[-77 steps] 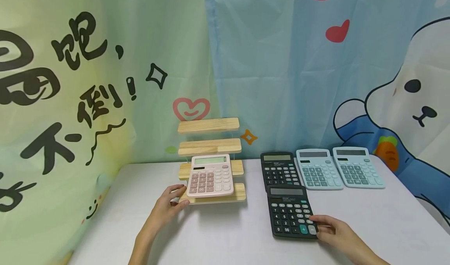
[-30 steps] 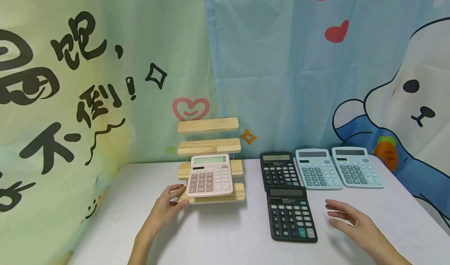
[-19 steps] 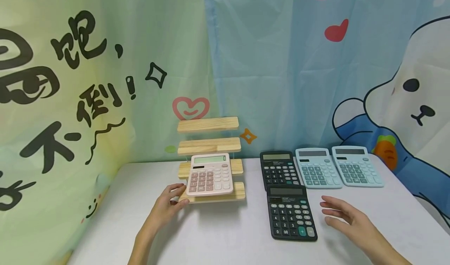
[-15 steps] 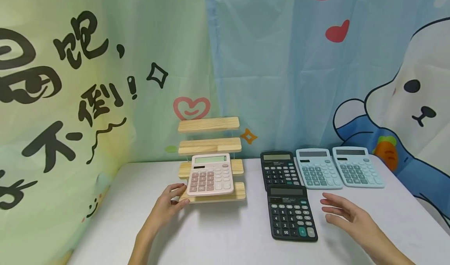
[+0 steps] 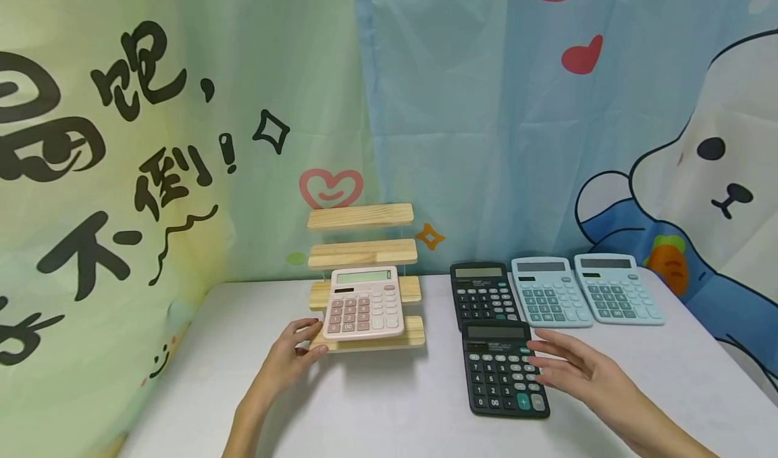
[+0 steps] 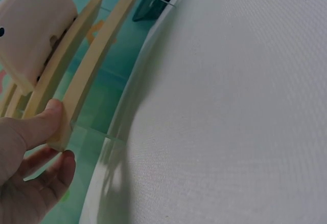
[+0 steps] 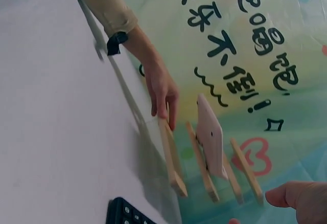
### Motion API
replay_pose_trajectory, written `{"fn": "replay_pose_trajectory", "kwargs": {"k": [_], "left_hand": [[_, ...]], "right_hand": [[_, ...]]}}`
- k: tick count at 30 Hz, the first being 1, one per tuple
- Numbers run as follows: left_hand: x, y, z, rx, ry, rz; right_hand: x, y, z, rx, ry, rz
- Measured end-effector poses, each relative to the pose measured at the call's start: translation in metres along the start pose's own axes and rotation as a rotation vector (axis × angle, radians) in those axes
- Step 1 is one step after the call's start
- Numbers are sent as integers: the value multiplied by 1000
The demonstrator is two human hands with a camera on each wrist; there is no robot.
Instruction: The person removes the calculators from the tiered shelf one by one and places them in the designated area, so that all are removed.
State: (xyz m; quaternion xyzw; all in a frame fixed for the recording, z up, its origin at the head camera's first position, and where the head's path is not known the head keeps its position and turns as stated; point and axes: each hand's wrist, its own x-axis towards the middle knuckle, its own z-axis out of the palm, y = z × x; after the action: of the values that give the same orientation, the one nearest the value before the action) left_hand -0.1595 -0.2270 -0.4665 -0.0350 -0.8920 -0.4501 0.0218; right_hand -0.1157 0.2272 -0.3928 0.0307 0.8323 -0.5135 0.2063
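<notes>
My left hand point(image 5: 288, 357) pinches the left end of the lowest slat of a tiered wooden rack point(image 5: 365, 251); the left wrist view shows the thumb point(image 6: 48, 119) on one side of that slat and fingertips on the other. A pink calculator point(image 5: 365, 302) leans on the rack's lower slats, its display lit. My right hand point(image 5: 583, 370) hovers at the right edge of the front black calculator point(image 5: 498, 370), fingers loosely spread and gripping nothing; its fingertips overlap the calculator in the head view, and I cannot tell if they touch.
Behind the front black calculator lies another black calculator point(image 5: 480, 289), partly covered by it. Two light-blue calculators point(image 5: 550, 296) stand to its right in the back row. A printed curtain point(image 5: 450, 120) hangs behind the white table point(image 5: 389, 417).
My right hand let go of the front black calculator and drew back to the right, then came left to its edge again. The left hand has stayed on the rack.
</notes>
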Motion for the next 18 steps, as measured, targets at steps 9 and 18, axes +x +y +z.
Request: {"fn": "replay_pose_trajectory", "kwargs": {"k": [9, 18], "left_hand": [[0, 1, 0, 8, -2, 21], [-1, 1, 0, 26, 2, 24]], "right_hand": [[5, -20, 25, 163, -199, -110], [13, -44, 61, 202, -298, -176]]}}
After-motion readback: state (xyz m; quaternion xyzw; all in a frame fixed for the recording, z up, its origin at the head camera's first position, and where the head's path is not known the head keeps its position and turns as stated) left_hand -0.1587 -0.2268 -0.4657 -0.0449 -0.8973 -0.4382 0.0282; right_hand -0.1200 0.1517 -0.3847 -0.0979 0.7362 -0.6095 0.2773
